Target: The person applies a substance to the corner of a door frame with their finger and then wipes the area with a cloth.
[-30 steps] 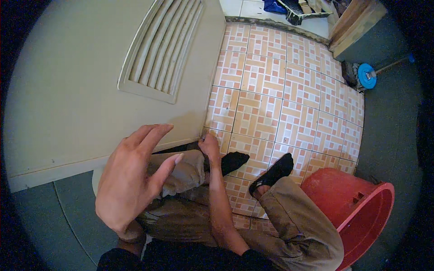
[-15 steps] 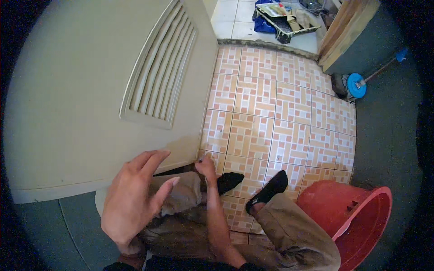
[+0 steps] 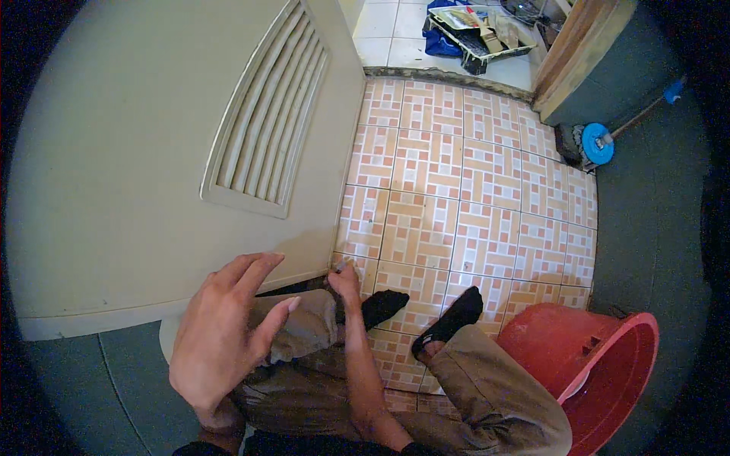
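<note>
Left hand (image 3: 220, 327): raised in the air, nearest to the camera; the fingers are loosely bent and the thumb is spread apart, so it appears to hold nothing.
Right hand (image 3: 346, 281): low down, beside the bottom corner of the louvred door (image 3: 114, 167); its fingers are curled, and a small pale item (image 3: 340, 265) shows near their tips – I cannot tell if they grip it, nor what it is.
Legs: brown trousers (image 3: 494, 380) and 2 black socks (image 3: 460, 311); the left leg is close to the door's lower edge.
Red tub (image 3: 544, 334): just beside the right leg, with its wide mouth visible.
Door position: cream-coloured, it fills the left side, its bottom corner over the tiled floor (image 3: 426, 175).
Door handling: I judge the panel to be stiff and rather heavy, its smooth face a little slippery; the slats of the vent (image 3: 262, 114) are probably the most fragile part.
Door hold: the upright edge would be the surest place, with the full palm; the bottom corner suits only fingertips – and the slats are better not pulled.
Far doorway: a blue mop (image 3: 598, 143) stands by the frame; beyond the threshold, a paint tray (image 3: 525, 52) carries at least 1 paintbrush (image 3: 489, 39).
</note>
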Motion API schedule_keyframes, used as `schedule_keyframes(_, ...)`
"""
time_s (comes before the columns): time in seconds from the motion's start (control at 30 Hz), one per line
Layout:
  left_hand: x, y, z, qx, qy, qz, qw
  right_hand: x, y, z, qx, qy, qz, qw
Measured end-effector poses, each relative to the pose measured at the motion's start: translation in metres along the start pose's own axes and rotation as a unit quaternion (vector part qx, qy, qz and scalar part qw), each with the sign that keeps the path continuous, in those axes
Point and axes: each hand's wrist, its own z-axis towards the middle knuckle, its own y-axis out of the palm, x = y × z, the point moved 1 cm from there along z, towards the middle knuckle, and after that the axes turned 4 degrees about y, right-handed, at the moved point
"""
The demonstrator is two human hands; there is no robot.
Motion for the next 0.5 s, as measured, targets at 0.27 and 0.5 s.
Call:
schedule_keyframes(0.27,0.004,-0.001,0.002,-0.007,-0.002,-0.003,1.0,0.018,0.006,0.016,0.003,-0.036,-0.014,0.999)
schedule_keyframes(0.5,-0.009,-0.004,-0.008,-0.011,-0.027,0.014,0.999,-0.013,0.02,-0.029,-0.056,-0.042,-0.012,0.997)
